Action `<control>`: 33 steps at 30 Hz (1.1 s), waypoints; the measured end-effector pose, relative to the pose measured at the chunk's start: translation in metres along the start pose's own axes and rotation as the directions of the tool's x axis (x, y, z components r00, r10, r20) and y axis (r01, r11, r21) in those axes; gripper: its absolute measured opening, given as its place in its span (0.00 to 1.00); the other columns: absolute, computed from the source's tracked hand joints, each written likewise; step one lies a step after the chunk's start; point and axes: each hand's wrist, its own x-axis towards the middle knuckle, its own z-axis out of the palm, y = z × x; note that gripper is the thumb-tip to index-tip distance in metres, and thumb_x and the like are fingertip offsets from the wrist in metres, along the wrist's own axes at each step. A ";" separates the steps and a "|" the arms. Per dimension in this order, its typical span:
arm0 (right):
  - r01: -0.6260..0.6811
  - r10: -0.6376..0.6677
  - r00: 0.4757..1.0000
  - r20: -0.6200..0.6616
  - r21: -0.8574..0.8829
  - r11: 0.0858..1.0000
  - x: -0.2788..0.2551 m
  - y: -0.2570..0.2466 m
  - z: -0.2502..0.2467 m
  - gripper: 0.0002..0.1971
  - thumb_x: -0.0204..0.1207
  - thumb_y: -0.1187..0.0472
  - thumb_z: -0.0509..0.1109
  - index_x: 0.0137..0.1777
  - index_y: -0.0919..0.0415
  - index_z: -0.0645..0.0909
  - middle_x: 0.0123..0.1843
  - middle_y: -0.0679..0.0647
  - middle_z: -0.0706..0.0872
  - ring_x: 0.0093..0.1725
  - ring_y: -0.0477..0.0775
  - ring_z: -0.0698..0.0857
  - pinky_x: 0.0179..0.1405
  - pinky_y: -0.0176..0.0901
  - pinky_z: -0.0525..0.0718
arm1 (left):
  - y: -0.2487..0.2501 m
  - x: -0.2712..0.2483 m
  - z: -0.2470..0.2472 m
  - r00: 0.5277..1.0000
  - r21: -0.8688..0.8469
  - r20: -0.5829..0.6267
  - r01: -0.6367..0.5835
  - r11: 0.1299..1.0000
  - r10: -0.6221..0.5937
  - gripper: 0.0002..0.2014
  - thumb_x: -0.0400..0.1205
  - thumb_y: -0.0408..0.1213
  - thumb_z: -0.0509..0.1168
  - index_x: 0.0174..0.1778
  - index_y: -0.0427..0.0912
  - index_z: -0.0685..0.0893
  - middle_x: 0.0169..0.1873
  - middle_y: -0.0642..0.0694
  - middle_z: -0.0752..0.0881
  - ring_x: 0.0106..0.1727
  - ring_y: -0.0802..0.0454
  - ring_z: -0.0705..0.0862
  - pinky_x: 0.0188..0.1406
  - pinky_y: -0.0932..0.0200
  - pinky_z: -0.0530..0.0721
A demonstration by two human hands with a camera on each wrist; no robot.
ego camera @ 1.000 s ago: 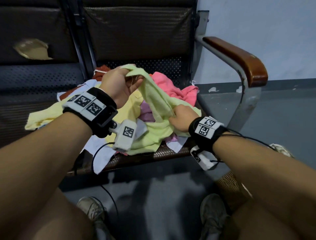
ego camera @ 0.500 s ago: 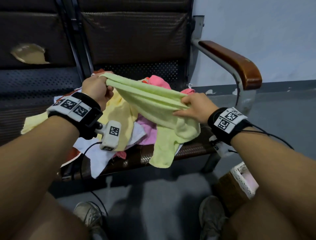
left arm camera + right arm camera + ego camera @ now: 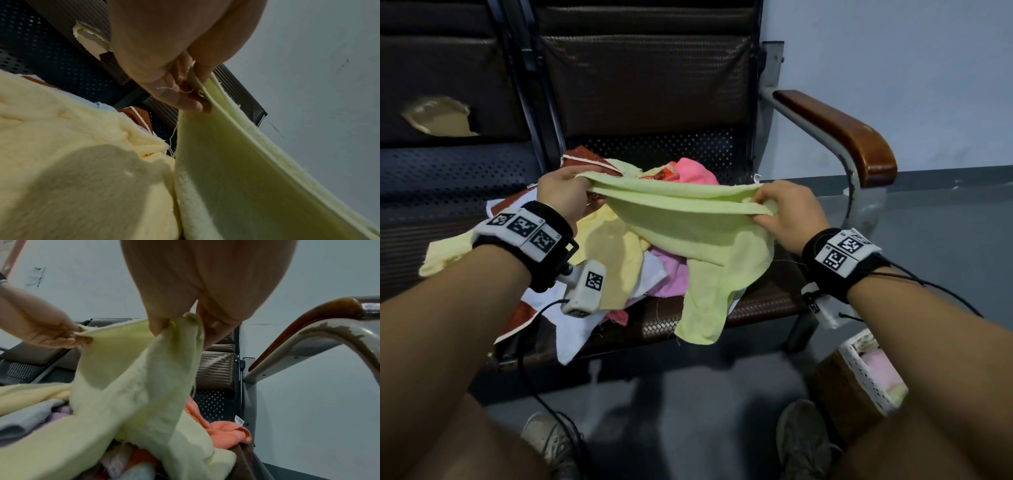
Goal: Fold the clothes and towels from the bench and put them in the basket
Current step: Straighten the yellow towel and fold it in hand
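A light green towel (image 3: 688,233) is stretched between both hands above the bench (image 3: 767,305). My left hand (image 3: 565,192) pinches its left end; the left wrist view shows the fingers (image 3: 185,100) clamped on the towel's edge (image 3: 236,154). My right hand (image 3: 784,212) grips the right end, the cloth (image 3: 144,386) bunched between thumb and fingers (image 3: 158,326). The towel's lower part hangs over the seat's front edge. Under it lies a pile of cloths: pale yellow (image 3: 613,253), pink (image 3: 695,174), lilac (image 3: 671,277), white (image 3: 571,329) and red-brown (image 3: 585,161). The white basket (image 3: 866,373) stands on the floor at lower right.
A metal armrest with a brown wooden top (image 3: 842,130) rises at the bench's right end, close to my right hand. The seat back (image 3: 647,82) stands behind the pile. My shoes (image 3: 804,442) rest on the grey floor below. A folded pink cloth lies in the basket.
Both hands moved apart and pulled the green towel taut between them. The right hand rose from the pile to the towel's far end.
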 end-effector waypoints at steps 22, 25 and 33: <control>0.030 -0.031 0.991 0.130 0.009 1.000 -0.012 -0.009 0.000 0.11 0.78 0.49 0.75 0.43 0.52 0.78 0.38 0.51 0.86 0.39 0.58 0.84 0.40 0.53 0.83 | -0.004 -0.004 -0.003 0.994 0.147 0.093 -0.077 0.986 0.063 0.12 0.82 0.44 0.71 0.35 0.43 0.85 0.31 0.47 0.81 0.29 0.52 0.77 0.32 0.59 0.78; 0.063 -0.065 0.993 0.100 0.026 0.998 -0.012 -0.011 -0.002 0.07 0.79 0.50 0.73 0.48 0.53 0.83 0.38 0.51 0.87 0.41 0.59 0.86 0.41 0.53 0.84 | -0.006 -0.003 -0.004 0.992 0.198 0.108 -0.093 0.976 0.072 0.12 0.84 0.47 0.66 0.37 0.46 0.83 0.40 0.45 0.83 0.40 0.48 0.79 0.45 0.52 0.77; -0.038 -0.006 0.985 0.171 0.253 0.967 -0.009 -0.011 0.000 0.08 0.76 0.60 0.78 0.55 0.54 0.91 0.52 0.50 0.92 0.52 0.51 0.88 0.58 0.48 0.84 | -0.003 -0.006 0.007 0.990 0.128 0.110 -0.107 0.986 0.093 0.10 0.87 0.42 0.60 0.45 0.47 0.85 0.40 0.49 0.87 0.44 0.46 0.82 0.43 0.56 0.82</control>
